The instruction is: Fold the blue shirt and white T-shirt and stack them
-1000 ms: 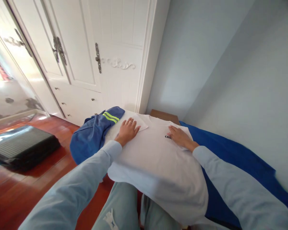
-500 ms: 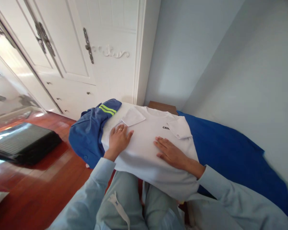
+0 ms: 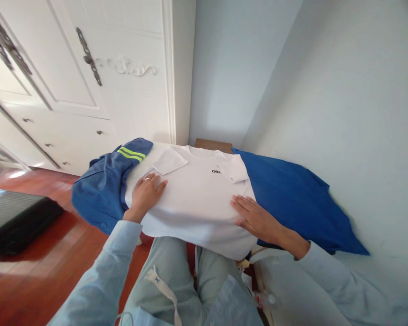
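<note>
A white T-shirt (image 3: 193, 199) with small black lettering lies flat in front of me, both sleeves folded inward. My left hand (image 3: 145, 194) rests open and flat on its left side, a ring on one finger. My right hand (image 3: 255, 219) lies open and flat on the shirt's lower right edge, fingers stretched out. A blue garment with yellow-green stripes (image 3: 109, 181) is bunched against the shirt's left side. Blue cloth (image 3: 289, 194) spreads out to the right under the shirt.
A white wardrobe (image 3: 88, 81) with metal handles stands behind. A pale wall (image 3: 326, 99) runs along the right. A black case (image 3: 17, 222) lies on the red wooden floor (image 3: 47, 276) at left. A brown wooden edge (image 3: 213, 145) shows beyond the shirt's collar.
Both hands have slid down the shirt from the folded sleeves toward me, the right one reaching the lower right edge. The view has shifted to the right.
</note>
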Tool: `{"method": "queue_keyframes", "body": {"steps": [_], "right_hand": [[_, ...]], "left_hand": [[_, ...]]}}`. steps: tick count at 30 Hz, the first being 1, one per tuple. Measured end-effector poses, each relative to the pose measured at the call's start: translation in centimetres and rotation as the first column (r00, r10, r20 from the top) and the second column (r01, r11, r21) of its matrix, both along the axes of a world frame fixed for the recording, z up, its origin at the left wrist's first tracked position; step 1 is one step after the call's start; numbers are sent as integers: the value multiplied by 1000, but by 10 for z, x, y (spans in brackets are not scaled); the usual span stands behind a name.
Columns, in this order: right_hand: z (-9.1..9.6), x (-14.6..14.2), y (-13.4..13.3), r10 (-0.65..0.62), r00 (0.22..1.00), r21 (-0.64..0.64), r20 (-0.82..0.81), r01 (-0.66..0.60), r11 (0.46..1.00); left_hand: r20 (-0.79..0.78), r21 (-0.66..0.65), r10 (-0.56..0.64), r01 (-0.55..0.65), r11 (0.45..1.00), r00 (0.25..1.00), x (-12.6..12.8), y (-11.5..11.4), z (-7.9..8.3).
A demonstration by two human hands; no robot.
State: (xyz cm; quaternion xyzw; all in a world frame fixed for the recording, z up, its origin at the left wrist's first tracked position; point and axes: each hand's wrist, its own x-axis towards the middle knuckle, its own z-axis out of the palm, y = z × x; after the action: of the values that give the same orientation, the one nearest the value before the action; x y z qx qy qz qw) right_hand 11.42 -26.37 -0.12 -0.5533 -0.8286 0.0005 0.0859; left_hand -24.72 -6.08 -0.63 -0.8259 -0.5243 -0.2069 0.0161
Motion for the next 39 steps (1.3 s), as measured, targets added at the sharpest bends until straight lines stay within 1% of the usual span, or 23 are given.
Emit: {"method": "queue_keyframes", "body": {"steps": [2, 4, 6, 7, 9, 10, 11, 13, 14, 16, 17, 18, 20, 22, 24, 25, 26, 28, 31, 33, 35, 37, 39], "right_hand": [[1, -1, -11, -44, 998, 15, -33, 44, 999], [3, -7, -24, -101, 988, 31, -117, 105, 994], [4, -18, -39, -162, 952, 45, -260, 180, 983], [3, -26, -47, -184, 919, 50, -348, 215, 975], [-3, -48, -59, -203, 820, 52, -536, 271, 961], [-8, -61, -64, -200, 756, 44, -623, 289, 956], [-14, -75, -67, -199, 684, 28, -701, 306, 952], [-28, -103, -71, -215, 532, -29, -819, 335, 942], [-34, -116, -72, -230, 457, -66, -859, 346, 936], [-43, -138, -74, -242, 330, -124, -912, 341, 932], [-46, -146, -76, -244, 283, -144, -927, 334, 932], [-48, -153, -79, -243, 251, -157, -937, 319, 935], [-52, -164, -85, -249, 237, -179, -939, 281, 943], [-60, -173, -91, -266, 265, -204, -927, 237, 950], [-76, -182, -96, -280, 276, -230, -919, 200, 952], [-87, -187, -98, -288, 270, -241, -919, 194, 951], [-100, -191, -99, -297, 261, -252, -919, 190, 949], [-125, -197, -99, -328, 264, -282, -907, 198, 939], [-153, -198, -98, -391, 311, -351, -866, 179, 919], [-162, -196, -95, -416, 345, -392, -842, 141, 909], [-165, -194, -92, -421, 359, -410, -833, 109, 905], [-167, -192, -89, -412, 352, -412, -841, 79, 908], [-168, -192, -89, -416, 333, -430, -846, 35, 902]], "left_hand": [[109, -7, 24, -23, 1000, 994, 5, -8, 5], [245, -1, 54, -56, 998, 968, 13, -24, 11], [392, 13, 57, -68, 998, 918, 25, -46, 16], [471, 14, 48, -62, 998, 881, 32, -60, 17], [635, -1, 1, -1, 1000, 773, 52, -93, 17], [713, -27, -3, 33, 999, 701, 63, -111, 14], [767, -75, 1, 88, 993, 642, 74, -130, 11], [823, -176, 8, 243, 954, 567, 94, -166, 1], [833, -223, 11, 318, 922, 554, 103, -182, -5], [823, -310, 10, 435, 846, 568, 114, -210, -18], [815, -349, 8, 480, 804, 579, 116, -220, -24], [811, -382, 20, 502, 776, 585, 116, -227, -31], [816, -432, 81, 510, 744, 573, 111, -236, -43], [831, -471, 177, 499, 728, 527, 104, -238, -57], [836, -504, 257, 492, 710, 486, 96, -239, -74], [831, -518, 281, 488, 702, 479, 93, -240, -84], [822, -532, 289, 484, 695, 490, 90, -242, -94], [791, -561, 263, 483, 673, 553, 86, -246, -115], [738, -600, 203, 487, 634, 644, 81, -250, -144], [709, -636, 204, 486, 599, 675, 80, -248, -158], [683, -675, 226, 483, 557, 695, 79, -243, -167], [671, -699, 249, 483, 528, 698, 78, -238, -173], [679, -704, 280, 492, 512, 679, 77, -234, -178]]}}
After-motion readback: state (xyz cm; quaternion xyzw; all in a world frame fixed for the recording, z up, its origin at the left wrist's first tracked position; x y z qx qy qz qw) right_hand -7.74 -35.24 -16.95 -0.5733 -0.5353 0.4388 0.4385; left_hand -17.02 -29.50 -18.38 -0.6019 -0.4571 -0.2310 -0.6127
